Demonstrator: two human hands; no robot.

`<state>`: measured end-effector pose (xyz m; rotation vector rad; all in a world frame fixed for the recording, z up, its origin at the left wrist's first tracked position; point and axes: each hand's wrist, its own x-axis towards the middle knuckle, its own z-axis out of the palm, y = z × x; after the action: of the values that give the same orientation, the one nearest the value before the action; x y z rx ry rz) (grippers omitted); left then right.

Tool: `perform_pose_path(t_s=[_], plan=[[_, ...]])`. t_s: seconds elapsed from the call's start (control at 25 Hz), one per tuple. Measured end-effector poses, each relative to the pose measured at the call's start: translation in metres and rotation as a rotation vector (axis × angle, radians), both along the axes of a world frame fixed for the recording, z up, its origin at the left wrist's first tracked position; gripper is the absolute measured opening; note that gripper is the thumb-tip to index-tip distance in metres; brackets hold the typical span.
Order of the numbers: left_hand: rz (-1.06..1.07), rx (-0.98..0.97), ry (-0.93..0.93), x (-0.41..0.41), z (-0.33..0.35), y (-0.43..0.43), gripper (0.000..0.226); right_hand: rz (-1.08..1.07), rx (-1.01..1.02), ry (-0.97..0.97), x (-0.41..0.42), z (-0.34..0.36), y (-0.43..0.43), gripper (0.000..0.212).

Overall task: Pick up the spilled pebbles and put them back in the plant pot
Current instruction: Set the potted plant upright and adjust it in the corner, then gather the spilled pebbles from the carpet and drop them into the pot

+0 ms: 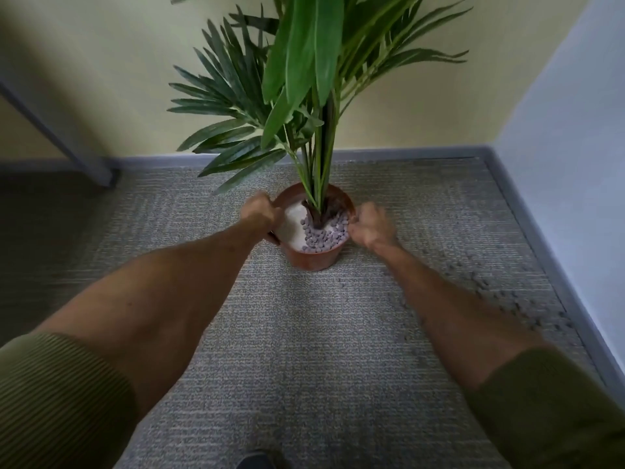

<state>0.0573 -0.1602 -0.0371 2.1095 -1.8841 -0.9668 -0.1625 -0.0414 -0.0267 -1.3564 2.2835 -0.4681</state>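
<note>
The left hand (258, 211) grips the plant pot (314, 258) by its left rim. The right hand (372, 225) is curled and blurred at the right rim, and I cannot tell whether it holds anything. Spilled pebbles (500, 296) lie smeared along the carpet's (304, 333) right edge.

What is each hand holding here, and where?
The left hand grips the pot by its left rim. The right hand is curled at the right rim; whether it holds anything cannot be told.
</note>
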Motion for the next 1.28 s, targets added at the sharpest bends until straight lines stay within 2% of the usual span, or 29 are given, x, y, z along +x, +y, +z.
perform_pose_path(t_s=[0.2,0.4,0.48,0.64,0.72,0.84,0.92,1.0,1.12,1.2,1.28], plan=[[0.008,0.033,0.025,-0.003,-0.002,-0.002,0.031,-0.012,0.003,-0.006,0.003,-0.008,0.003,0.008],[-0.042,-0.070,-0.186,-0.009,-0.005,0.014,0.037,-0.088,-0.062,-0.012,0.004,-0.017,0.007,0.009],[-0.106,-0.128,-0.197,-0.016,-0.005,0.024,0.037,-0.086,-0.150,0.000,0.006,-0.021,0.009,0.005],[-0.219,-0.222,-0.136,-0.021,-0.017,0.048,0.064,0.149,-0.381,0.294,0.007,-0.038,0.015,0.046],[-0.238,-0.284,-0.144,-0.020,-0.031,0.060,0.075,0.223,-0.402,0.342,0.006,-0.043,0.016,0.053],[-0.269,-0.326,-0.181,-0.012,-0.040,0.073,0.079,0.246,-0.356,0.328,0.003,-0.047,0.015,0.058],[-0.192,-0.339,-0.140,-0.012,-0.039,0.089,0.079,0.218,-0.289,0.240,0.009,-0.053,0.021,0.063],[-0.006,-0.406,-0.042,-0.017,-0.040,0.118,0.075,0.150,-0.248,0.094,0.024,-0.060,0.039,0.066],[0.185,-0.471,-0.005,-0.027,-0.054,0.185,0.069,0.034,-0.340,0.010,0.040,-0.072,0.088,0.059],[0.093,-0.482,-0.087,-0.035,-0.070,0.233,0.065,-0.050,-0.436,0.046,0.039,-0.085,0.126,0.055],[-0.105,-0.470,-0.125,-0.049,-0.081,0.268,0.060,-0.140,-0.457,0.075,0.031,-0.101,0.166,0.054]])
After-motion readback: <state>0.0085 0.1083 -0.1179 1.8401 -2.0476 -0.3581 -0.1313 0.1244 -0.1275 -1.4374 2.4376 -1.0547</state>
